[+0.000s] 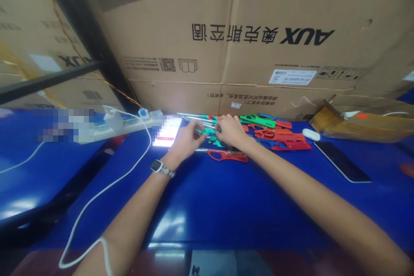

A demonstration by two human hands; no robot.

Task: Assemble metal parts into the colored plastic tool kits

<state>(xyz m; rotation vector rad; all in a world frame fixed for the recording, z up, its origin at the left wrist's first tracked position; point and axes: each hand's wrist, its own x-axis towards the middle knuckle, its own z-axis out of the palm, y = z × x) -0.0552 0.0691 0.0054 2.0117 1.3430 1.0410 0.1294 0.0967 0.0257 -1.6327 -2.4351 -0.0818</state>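
Long-nosed gas lighters with coloured handles and metal tubes lie in a loose heap on the blue tabletop [200, 207]. My left hand [186, 141], with a watch at the wrist, is at the heap's left side, thumb and fingers curled together by a teal part. My right hand [233, 131] reaches down into the middle, its fingers bent and closed, tips partly hidden. What either hand grips does not show clearly. Behind my right hand lies a green lighter [258, 120]; to its right are red lighters [291, 143]. Nearest me is another red lighter [215, 155].
A lit phone [166, 133] lies left of my left hand, beside a white power strip [129, 124] with a white cable [110, 187]. At right are a dark phone [343, 161], a white case [311, 134] and an open carton [365, 123]. A large cardboard box [226, 64] stands behind.
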